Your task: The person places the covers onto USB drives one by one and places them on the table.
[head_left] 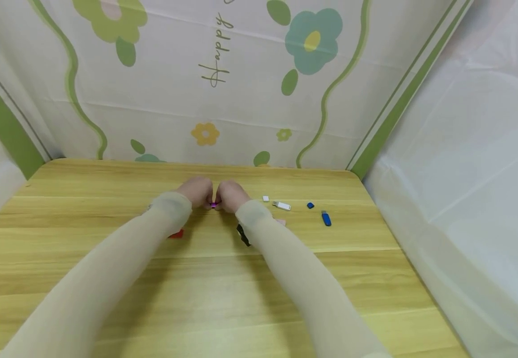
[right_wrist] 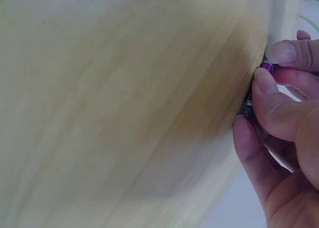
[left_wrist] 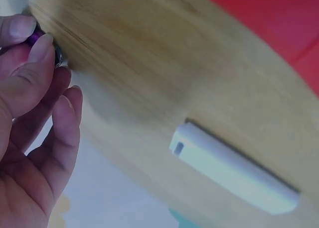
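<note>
Close together near the back of the table, both hands pinch one small purple stick (head_left: 214, 205) between them. My left hand (head_left: 198, 191) has it by one end, thumb against forefinger; the remaining fingers curl loosely in the left wrist view. From the other side my right hand (head_left: 232, 195) pinches it in the same way. In the right wrist view the purple stick (right_wrist: 267, 66) shows a shiny middle and a dark, silvery end. Fingertips cover most of it, so its exact kind is hidden.
Right of the hands lie a white USB stick (head_left: 282, 205), a small white cap (head_left: 265, 199), a blue USB stick (head_left: 326, 218) and a blue cap (head_left: 310, 205). Red (head_left: 177, 234), black (head_left: 243, 236) and pink (head_left: 281, 222) pieces peek out beside the sleeves. A white stick (left_wrist: 234, 168) lies by the left hand.
</note>
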`<state>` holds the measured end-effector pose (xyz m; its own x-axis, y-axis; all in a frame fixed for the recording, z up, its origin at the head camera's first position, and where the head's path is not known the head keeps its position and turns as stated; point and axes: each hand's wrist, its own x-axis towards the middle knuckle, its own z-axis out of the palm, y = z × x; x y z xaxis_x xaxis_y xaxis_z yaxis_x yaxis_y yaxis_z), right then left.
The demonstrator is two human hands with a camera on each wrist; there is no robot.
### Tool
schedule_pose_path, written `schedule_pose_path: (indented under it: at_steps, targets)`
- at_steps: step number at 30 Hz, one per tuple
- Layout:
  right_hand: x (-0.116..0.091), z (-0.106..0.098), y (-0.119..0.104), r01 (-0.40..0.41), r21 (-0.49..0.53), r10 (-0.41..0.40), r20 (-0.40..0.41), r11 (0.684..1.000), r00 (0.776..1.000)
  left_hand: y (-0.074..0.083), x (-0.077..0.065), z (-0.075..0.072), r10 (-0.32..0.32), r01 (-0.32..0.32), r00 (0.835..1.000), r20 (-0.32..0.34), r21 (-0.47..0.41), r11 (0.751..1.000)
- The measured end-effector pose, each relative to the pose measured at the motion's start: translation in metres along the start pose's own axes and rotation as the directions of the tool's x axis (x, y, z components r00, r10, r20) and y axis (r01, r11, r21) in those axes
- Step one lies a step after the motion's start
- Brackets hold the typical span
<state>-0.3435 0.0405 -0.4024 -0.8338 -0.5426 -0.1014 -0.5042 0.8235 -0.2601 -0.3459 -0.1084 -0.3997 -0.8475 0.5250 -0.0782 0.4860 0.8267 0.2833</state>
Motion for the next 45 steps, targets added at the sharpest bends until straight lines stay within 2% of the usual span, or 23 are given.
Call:
schedule_pose_path:
  at_steps: [6, 10, 14, 20, 26, 34, 45]
  targets:
    - [0.004, 0.005, 0.005, -0.027, 0.028, 0.027, -0.014, 0.999, 1.000, 0.006, 0.005, 0.002, 0.026, -0.023, 0.999, -0.039, 0.075, 0.997]
    - [0.002, 0.006, 0.005, -0.036, 0.029, 0.037, -0.009, 0.999, 0.999, 0.008, 0.003, 0.002, 0.038, -0.033, 0.998, -0.050, 0.082, 0.996]
    - [0.002, 0.007, 0.004, -0.012, 0.010, 0.013, -0.009, 1.000, 1.000, 0.006, 0.002, 0.003, 0.033, -0.027, 0.998, -0.059, 0.089, 0.996]
    - [0.000, 0.003, 0.002, -0.001, -0.013, 0.001, -0.032, 1.000, 0.999, 0.007, -0.001, -0.001, 0.017, -0.013, 0.998, -0.062, 0.072, 0.997]
    - [-0.003, 0.004, -0.002, -0.014, 0.001, 0.014, -0.008, 1.000, 1.000, 0.010, -0.004, 0.000, 0.006, -0.002, 0.999, -0.050, 0.073, 0.997]
    - [-0.008, 0.004, -0.004, -0.036, 0.013, 0.036, -0.005, 0.999, 0.999, 0.010, -0.006, 0.001, -0.051, 0.051, 0.999, -0.015, 0.032, 0.998]
    - [-0.010, 0.003, -0.005, -0.037, 0.020, 0.037, -0.015, 0.999, 0.999, 0.010, -0.006, 0.002, -0.058, 0.059, 0.998, -0.034, 0.028, 0.998]
